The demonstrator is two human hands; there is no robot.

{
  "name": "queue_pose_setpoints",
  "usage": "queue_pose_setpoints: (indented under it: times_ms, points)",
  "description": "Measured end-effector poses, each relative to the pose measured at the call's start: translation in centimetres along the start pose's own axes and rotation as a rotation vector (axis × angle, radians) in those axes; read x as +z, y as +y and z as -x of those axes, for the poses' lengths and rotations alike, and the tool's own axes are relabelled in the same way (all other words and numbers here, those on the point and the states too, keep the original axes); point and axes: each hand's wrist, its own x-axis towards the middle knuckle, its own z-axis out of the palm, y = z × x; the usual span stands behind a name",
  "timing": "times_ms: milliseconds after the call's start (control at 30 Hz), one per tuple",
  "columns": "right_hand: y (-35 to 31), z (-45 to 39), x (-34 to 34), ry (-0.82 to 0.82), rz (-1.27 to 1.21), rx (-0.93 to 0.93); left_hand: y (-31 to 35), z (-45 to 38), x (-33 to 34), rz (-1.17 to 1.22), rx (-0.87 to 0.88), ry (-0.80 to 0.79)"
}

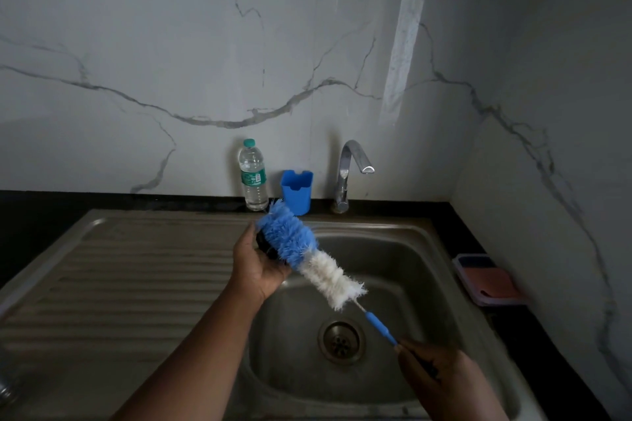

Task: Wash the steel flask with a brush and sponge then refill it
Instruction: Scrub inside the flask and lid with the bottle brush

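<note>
White marble-look wall panels with grey veins meet in a corner behind a black counter [458,215], and a steel sink [444,249] with a ribbed draining board [136,270] on its left is set into it. From the head view, your left hand [263,267] is raised over the near-left edge of the basin, its fingers curled around a small dark object [265,244], mostly hidden by the hand and the bristles; you cannot tell from this angle whether it is the flask's cap or some other part. Your right hand [434,372] grips the far end of the handle of the bottle brush [307,253] above the basin's near-right side. The brush slants up and to the left from that hand: a blue handle, then white bristles, then blue bristles, whose tip presses against the dark object in your left hand. Below the brush, the round drain [341,340] sits in the basin floor.

At the back of the counter, a clear water bottle [253,176] with a green cap and label stands upright, just beside a blue plastic holder [297,191]. A chrome tap [349,174] rises to the right of the holder, its spout pointing right. On the counter to the right of the sink lies a shallow tray [485,278] holding something pinkish-red. A piece of ribbed metal [7,386] shows at the far left edge, too cut off to identify.
</note>
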Motion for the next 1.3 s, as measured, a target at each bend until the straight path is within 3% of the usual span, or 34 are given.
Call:
queue_pose_setpoints:
  times_ms: [167, 533, 633, 767, 1133, 1300]
  points:
    - [0.8, -0.2, 0.1, 0.034, 0.020, 0.013, -0.1, -0.4, -0.1, -0.047, 0.030, 0.028]
    - [1.0, 0.0, 0.9, -0.050, 0.040, 0.012, -0.4, -0.8, -0.6, -0.140, 0.001, 0.105]
    - [1.3, -0.2, 1.1, -0.041, 0.034, 0.012, -0.5, -1.1, -0.8, -0.076, -0.012, 0.160]
    - [1.2, -0.1, 1.1, -0.046, -0.002, 0.014, -0.4, -0.9, -0.7, -0.116, 0.027, 0.058]
    - [1.8, -0.2, 1.2, 0.058, -0.022, 0.009, -0.5, -1.5, -0.3, -0.086, -0.022, 0.076]
    - [1.6, 0.1, 1.0, 0.035, 0.006, -0.028, -0.8, -1.1, -0.3, -0.037, -0.054, -0.010]
